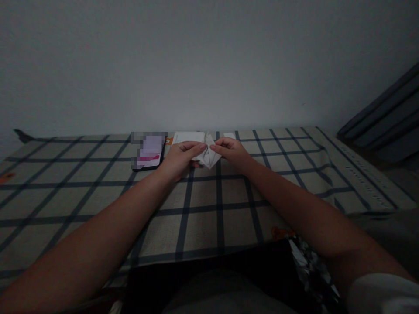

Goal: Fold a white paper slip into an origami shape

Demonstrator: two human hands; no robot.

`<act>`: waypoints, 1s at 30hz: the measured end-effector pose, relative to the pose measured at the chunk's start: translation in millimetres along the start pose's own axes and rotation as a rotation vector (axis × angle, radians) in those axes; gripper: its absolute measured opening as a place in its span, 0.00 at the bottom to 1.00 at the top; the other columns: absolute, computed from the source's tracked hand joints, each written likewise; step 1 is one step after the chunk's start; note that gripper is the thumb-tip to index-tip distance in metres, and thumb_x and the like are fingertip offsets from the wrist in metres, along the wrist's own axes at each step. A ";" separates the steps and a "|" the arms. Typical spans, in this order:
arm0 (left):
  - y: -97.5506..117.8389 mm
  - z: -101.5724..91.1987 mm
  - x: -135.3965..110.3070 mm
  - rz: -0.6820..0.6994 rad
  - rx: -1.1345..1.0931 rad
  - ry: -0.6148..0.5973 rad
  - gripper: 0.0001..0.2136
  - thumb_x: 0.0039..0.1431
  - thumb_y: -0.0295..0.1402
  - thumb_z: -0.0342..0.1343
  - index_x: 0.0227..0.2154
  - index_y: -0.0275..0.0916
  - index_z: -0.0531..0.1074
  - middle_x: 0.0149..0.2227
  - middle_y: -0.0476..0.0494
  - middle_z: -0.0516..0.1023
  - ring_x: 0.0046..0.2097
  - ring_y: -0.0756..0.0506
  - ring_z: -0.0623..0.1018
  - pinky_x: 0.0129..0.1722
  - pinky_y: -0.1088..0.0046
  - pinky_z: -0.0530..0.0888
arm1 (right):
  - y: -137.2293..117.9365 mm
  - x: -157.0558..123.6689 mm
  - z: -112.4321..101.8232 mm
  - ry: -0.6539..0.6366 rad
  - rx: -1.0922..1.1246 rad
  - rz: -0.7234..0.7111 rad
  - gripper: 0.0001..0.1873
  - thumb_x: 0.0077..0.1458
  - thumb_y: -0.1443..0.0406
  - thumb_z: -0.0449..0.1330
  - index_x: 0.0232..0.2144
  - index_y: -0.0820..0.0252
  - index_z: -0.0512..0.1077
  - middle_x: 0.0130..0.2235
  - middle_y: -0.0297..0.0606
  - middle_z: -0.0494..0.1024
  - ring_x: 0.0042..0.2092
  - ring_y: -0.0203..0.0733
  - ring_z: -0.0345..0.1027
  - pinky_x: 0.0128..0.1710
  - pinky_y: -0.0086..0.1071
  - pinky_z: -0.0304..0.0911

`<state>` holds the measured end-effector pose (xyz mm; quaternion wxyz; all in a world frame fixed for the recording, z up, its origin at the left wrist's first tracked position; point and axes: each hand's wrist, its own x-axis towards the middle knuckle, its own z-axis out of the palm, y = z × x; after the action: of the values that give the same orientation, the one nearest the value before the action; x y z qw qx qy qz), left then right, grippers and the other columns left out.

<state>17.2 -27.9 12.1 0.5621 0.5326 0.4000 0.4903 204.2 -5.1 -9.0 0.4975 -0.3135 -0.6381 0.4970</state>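
Left hand (180, 158) and right hand (233, 152) meet above the checked cover (229, 209), fingers of both clamped on the folded paper (209, 158) between them. A phone (149, 152) lies just left.

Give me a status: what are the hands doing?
Left hand, right hand: both pinched on folded white paper. Checked cloth beneath. Phone lies left, apart from the paper.

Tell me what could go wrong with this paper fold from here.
1. The small folded white paper piece is pinched between the left hand and right hand; a hard pull might tear it.
2. The scene is dim, so creases may go askew.
3. The grey checked cloth may give under pressed folds.
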 end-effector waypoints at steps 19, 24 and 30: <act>4.7 -0.1 -3.7 0.057 0.092 0.047 0.18 0.44 0.43 0.71 0.32 0.33 0.80 0.27 0.45 0.79 0.24 0.53 0.72 0.22 0.78 0.69 | -8.4 -1.6 2.3 0.059 -0.153 -0.048 0.19 0.49 0.51 0.68 0.30 0.62 0.77 0.31 0.35 0.78 0.33 0.35 0.67 0.35 0.30 0.63; 6.6 1.0 -4.6 0.049 0.124 0.074 0.20 0.42 0.45 0.71 0.31 0.33 0.79 0.27 0.44 0.79 0.24 0.52 0.72 0.23 0.76 0.71 | -10.4 -2.3 2.1 0.070 -0.179 -0.044 0.19 0.49 0.50 0.67 0.29 0.61 0.77 0.30 0.35 0.78 0.33 0.35 0.67 0.34 0.30 0.63; 3.9 -0.4 -3.4 0.051 0.130 0.070 0.19 0.43 0.45 0.71 0.31 0.33 0.79 0.26 0.46 0.78 0.23 0.52 0.71 0.22 0.76 0.69 | -13.6 -2.8 4.2 0.036 -0.097 -0.008 0.21 0.47 0.49 0.69 0.31 0.61 0.75 0.31 0.34 0.76 0.32 0.34 0.66 0.34 0.29 0.63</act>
<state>15.6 -31.4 15.6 0.4993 0.5607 0.4367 0.4956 202.4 -13.1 2.9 0.4951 -0.3438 -0.6535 0.4578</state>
